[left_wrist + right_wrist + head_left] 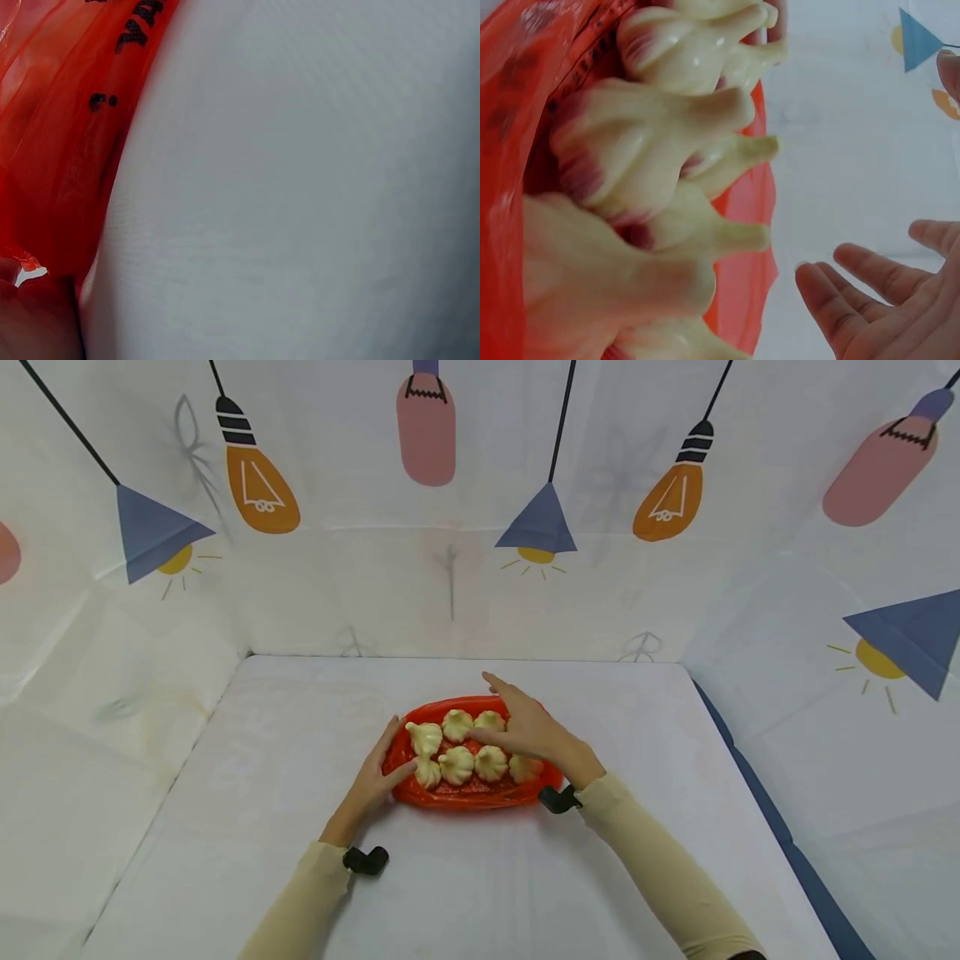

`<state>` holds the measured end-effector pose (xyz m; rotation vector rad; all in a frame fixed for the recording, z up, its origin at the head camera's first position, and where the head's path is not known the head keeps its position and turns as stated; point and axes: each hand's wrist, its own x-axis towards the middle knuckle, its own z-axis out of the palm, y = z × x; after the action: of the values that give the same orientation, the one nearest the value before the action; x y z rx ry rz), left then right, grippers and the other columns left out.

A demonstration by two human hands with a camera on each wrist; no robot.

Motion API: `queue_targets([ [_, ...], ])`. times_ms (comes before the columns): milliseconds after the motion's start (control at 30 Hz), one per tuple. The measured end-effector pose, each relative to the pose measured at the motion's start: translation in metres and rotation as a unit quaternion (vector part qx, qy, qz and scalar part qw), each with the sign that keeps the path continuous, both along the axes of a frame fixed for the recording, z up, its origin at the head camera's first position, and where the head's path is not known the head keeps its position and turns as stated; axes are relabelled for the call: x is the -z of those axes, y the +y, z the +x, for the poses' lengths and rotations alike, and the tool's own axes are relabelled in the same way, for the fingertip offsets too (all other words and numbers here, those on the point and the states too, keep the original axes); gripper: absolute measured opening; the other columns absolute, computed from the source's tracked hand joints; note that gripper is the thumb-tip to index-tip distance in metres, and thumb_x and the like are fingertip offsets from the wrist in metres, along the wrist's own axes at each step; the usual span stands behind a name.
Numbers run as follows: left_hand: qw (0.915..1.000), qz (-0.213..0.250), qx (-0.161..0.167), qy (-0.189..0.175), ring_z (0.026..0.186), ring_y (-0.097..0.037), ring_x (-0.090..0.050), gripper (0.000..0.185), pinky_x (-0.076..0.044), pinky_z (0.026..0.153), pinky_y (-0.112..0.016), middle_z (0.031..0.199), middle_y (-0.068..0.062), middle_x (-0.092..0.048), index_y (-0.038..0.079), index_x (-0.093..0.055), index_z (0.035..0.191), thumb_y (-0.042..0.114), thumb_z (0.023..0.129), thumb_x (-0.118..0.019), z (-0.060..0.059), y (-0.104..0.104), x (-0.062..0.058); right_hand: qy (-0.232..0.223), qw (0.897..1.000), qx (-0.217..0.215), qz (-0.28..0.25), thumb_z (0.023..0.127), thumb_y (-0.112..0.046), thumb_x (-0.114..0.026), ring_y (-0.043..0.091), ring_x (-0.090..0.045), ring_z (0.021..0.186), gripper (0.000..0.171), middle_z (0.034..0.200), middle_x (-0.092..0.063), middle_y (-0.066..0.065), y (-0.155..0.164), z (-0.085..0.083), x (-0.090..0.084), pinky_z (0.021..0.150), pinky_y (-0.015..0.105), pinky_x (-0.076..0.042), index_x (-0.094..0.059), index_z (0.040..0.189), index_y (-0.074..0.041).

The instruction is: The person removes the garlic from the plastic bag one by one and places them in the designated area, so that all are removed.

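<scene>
A red plastic bag (465, 803) with black print lies spread in an oval, its rim raised around several pale garlic bulbs (456, 766) set in two rows. In the right wrist view the garlic bulbs (656, 150) show purple-tinged bases and thick stems. My left hand (375, 777) rests against the bag's left end, thumb and fingers spread around its edge. At the lower left of the left wrist view, skin shows beside the bag (60, 150). Over the right part of the bag, my right hand (525, 722) hovers with fingers extended and spread, holding nothing, covering some bulbs.
The bag lies on a white table (300, 718). Behind and at both sides hang white sheets printed with lamps and bulbs (262, 493). A dark blue strip (757, 802) runs along the table's right edge. Each wrist carries a small black camera mount (366, 861).
</scene>
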<state>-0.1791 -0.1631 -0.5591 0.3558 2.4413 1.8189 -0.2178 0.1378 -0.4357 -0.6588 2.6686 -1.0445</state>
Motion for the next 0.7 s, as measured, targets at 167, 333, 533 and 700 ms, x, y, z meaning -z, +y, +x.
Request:
queue_targets([
  [167,0.9999,0.01,0.002,0.01,0.161,-0.037,-0.005,0.081,-0.011,0.124,-0.068,0.175,-0.009,-0.008,0.023,-0.026,0.165,0.025,0.096,-0.068,0.0,0.001,0.001,-0.024,0.999,-0.005,-0.023,0.088,-0.061,-0.071,0.031,-0.041,0.148,0.097,0.164,-0.038,-0.001,-0.012,0.0,0.004,0.115,0.059,-0.041,-0.017,0.164,-0.036],
  [333,0.9997,0.022,0.009,0.012,0.161,-0.036,-0.006,0.084,-0.01,0.125,-0.066,0.174,-0.011,-0.009,0.021,-0.024,0.165,0.022,0.095,-0.07,0.001,0.002,0.001,-0.036,0.999,-0.016,-0.016,0.088,-0.062,-0.071,0.036,-0.053,0.137,0.097,0.157,-0.048,0.012,-0.021,-0.001,0.01,0.111,0.064,-0.043,-0.02,0.165,-0.031],
  [533,0.9995,0.024,0.015,0.015,0.16,-0.037,-0.008,0.087,-0.01,0.126,-0.066,0.174,-0.013,-0.01,0.019,-0.023,0.165,0.022,0.093,-0.072,0.002,0.003,0.0,-0.023,0.998,-0.059,0.009,0.091,-0.053,-0.072,0.028,-0.048,0.143,0.092,0.162,-0.043,0.008,-0.028,-0.004,0.019,0.116,0.056,-0.042,-0.026,0.164,-0.022],
  [700,0.999,0.018,0.018,0.038,0.16,-0.039,-0.01,0.088,-0.012,0.124,-0.067,0.173,-0.017,-0.011,0.016,-0.024,0.165,0.02,0.092,-0.072,0.002,0.002,0.0,-0.006,0.993,-0.118,0.004,0.094,-0.037,-0.076,0.026,-0.051,0.139,0.08,0.157,-0.049,0.01,-0.037,-0.01,0.023,0.114,0.048,-0.046,-0.037,0.159,-0.011],
])
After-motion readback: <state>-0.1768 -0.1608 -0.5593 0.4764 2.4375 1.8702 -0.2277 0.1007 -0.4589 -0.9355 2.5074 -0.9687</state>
